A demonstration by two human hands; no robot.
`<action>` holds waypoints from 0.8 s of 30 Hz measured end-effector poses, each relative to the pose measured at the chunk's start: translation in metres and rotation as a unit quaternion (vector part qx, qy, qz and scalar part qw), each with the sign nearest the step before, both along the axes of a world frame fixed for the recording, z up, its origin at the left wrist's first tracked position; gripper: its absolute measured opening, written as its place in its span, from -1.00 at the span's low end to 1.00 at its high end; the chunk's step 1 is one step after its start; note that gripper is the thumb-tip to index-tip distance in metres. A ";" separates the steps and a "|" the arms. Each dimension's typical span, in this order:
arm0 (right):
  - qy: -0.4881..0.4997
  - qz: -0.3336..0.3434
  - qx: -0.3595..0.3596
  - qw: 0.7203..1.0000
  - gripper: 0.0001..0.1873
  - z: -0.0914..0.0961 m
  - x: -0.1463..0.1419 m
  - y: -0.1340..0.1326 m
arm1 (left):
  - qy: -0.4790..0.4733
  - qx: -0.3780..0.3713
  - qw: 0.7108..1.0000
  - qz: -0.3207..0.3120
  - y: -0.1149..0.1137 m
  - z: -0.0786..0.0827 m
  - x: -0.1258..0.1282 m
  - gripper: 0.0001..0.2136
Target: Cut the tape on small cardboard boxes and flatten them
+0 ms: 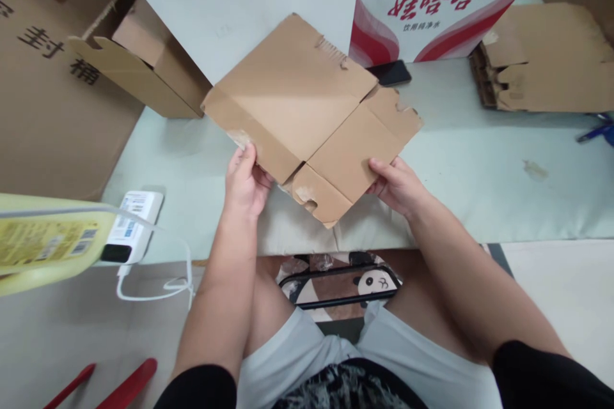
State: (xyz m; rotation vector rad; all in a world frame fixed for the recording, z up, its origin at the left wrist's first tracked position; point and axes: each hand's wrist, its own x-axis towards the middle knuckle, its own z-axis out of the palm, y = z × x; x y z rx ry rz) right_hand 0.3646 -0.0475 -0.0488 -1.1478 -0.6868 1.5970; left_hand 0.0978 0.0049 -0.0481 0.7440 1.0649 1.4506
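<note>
A flattened brown cardboard box (297, 89) is held tilted above the pale green table, its creases, notched flaps and a torn patch visible. My left hand (247, 179) grips its lower left edge, thumb on top and fingers underneath. On the lower right edge, my right hand (393, 184) pinches a flap panel, again with the thumb on the upper face. The far corner of the cardboard overlaps the white carton behind it. Part of each hand's fingers is hidden beneath the sheet.
White cartons (268, 6) with red printing line the back. A black phone (391, 73) lies before them. Flattened cardboard (551, 77) is stacked at right, near a blue pen (593, 133). An upright cardboard box (148, 70) stands left, above a white power bank (137, 223) with a cable.
</note>
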 end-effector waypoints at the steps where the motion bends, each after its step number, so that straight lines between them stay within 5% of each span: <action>1: -0.010 0.001 0.001 1.000 -0.34 -0.001 -0.004 -0.001 | 0.012 -0.006 1.000 0.024 0.001 -0.001 0.002 -0.77; 7: -0.084 0.000 0.011 0.996 -0.42 0.006 -0.018 -0.012 | 0.015 -0.046 0.997 0.054 0.006 -0.001 0.003 -0.81; 14: -0.199 -0.180 0.023 0.963 -0.47 0.040 0.012 -0.047 | 0.032 -0.087 0.994 -0.062 0.003 0.010 0.000 -0.65; 17: -0.267 -0.321 0.056 0.907 -0.40 0.052 0.050 -0.068 | 0.061 -0.075 0.993 -0.072 0.001 0.012 -0.003 -0.59; 20: -0.344 -0.458 0.099 0.814 -0.39 0.057 0.098 -0.078 | 0.072 -0.066 0.991 -0.088 0.000 0.014 -0.002 -0.55; 22: -0.411 -0.513 0.103 0.747 -0.52 0.057 0.129 -0.075 | 0.073 -0.065 0.991 -0.097 -0.001 0.014 -0.001 -0.54; 24: -0.452 -0.533 0.073 0.712 -0.64 0.057 0.157 -0.067 | 0.075 -0.066 0.990 -0.095 -0.002 0.014 0.001 -0.55</action>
